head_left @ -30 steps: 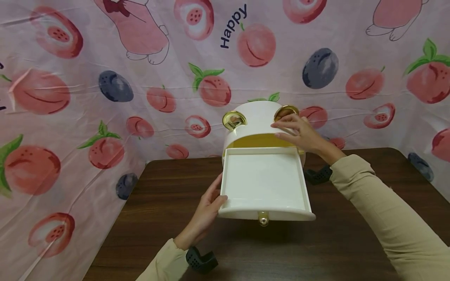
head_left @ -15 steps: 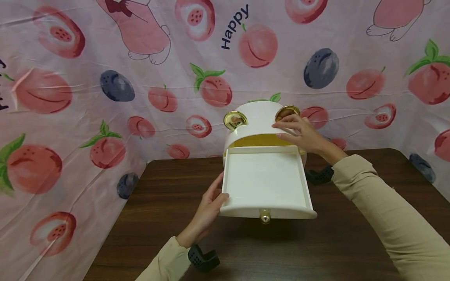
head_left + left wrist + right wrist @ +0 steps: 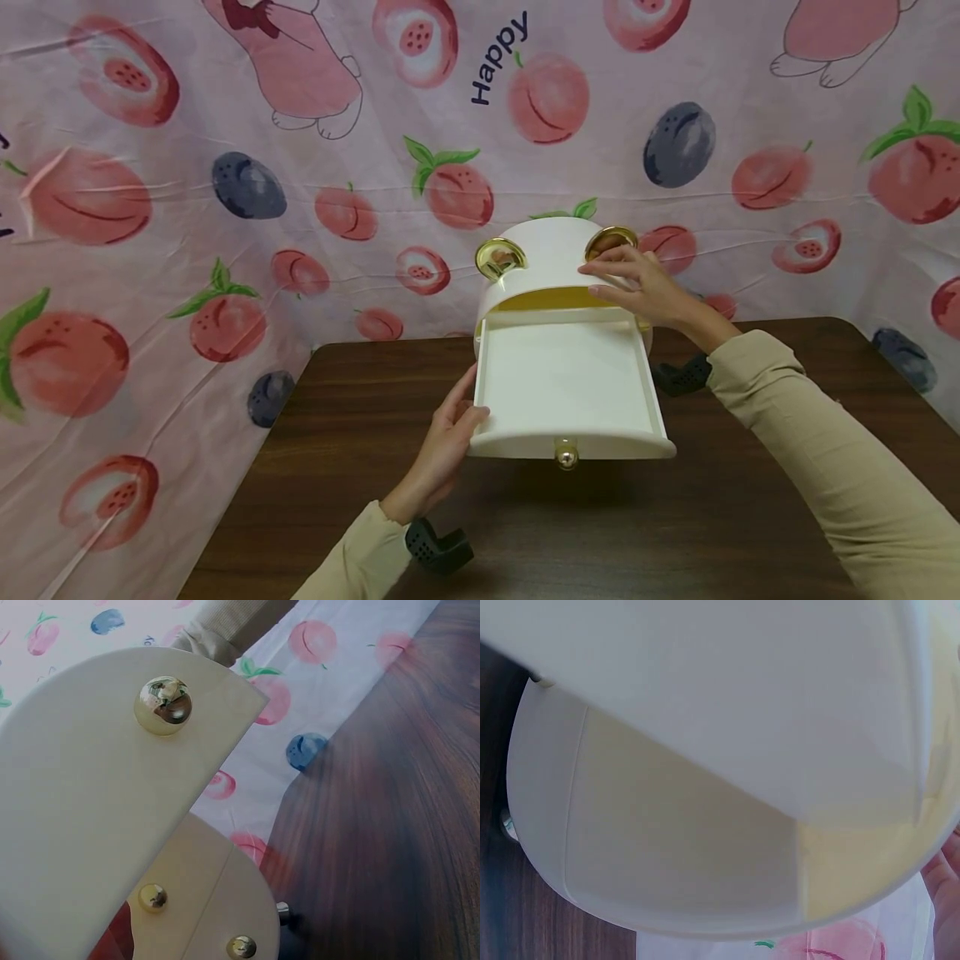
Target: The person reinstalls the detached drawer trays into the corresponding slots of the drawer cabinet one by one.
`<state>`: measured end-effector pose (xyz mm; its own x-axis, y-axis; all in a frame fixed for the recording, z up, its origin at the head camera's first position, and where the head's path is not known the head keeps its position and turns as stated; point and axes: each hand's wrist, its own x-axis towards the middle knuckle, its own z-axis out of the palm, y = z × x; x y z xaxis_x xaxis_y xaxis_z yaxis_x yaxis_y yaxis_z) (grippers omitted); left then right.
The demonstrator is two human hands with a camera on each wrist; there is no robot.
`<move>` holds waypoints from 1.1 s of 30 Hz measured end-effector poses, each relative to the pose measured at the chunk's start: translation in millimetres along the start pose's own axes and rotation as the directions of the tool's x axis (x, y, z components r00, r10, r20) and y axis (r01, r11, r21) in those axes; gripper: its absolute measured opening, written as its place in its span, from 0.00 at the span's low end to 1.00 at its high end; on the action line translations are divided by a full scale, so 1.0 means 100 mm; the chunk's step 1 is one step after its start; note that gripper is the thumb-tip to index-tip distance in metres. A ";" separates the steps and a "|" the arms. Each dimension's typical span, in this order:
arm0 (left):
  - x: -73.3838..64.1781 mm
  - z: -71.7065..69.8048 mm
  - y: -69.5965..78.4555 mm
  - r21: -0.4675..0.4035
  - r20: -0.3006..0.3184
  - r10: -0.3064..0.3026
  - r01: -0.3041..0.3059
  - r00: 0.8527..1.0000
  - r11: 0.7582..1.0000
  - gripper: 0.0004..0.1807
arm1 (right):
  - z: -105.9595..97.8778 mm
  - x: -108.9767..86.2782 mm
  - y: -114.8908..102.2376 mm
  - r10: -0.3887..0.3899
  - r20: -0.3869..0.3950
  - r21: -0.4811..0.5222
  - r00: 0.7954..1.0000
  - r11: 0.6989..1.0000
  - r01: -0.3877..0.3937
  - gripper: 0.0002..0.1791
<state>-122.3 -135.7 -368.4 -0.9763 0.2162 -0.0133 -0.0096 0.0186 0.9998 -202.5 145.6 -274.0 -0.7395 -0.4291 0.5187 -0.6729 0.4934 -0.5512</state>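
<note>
A white cabinet with a rounded top and two round gold ears stands on the table. Its top drawer is pulled far out, with a bare white inside and a gold ball knob on the front. My left hand grips the drawer's left side near the front, thumb over the rim. My right hand rests on the cabinet top beside the right ear, fingers loosely extended. From the left wrist, the drawer front overhangs lower fronts with gold knobs. Fingers show beside the cabinet's edge in the right wrist view.
The dark wooden table reaches back to a pink fruit-print cloth hung behind and at both sides. Yellow lining shows in the opening above the drawer. Black wrist mounts hang below the sleeves.
The drawer's front edge and knob have shifted slightly up and back toward the cabinet, the left hand moving along with them. The right hand stays at the same spot on the top.
</note>
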 end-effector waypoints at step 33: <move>0.19 0.06 0.03 -0.052 -0.086 0.017 -0.021 0.996 0.998 0.30 | 0.05 0.03 0.31 -0.028 -0.007 -0.006 1.000 1.000 0.028 0.19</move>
<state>-139.4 -126.2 -365.7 -0.9912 0.1321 0.0050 0.0001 -0.0366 0.9993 -225.8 155.6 -292.3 -0.7205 -0.4372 0.5383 -0.6929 0.4860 -0.5327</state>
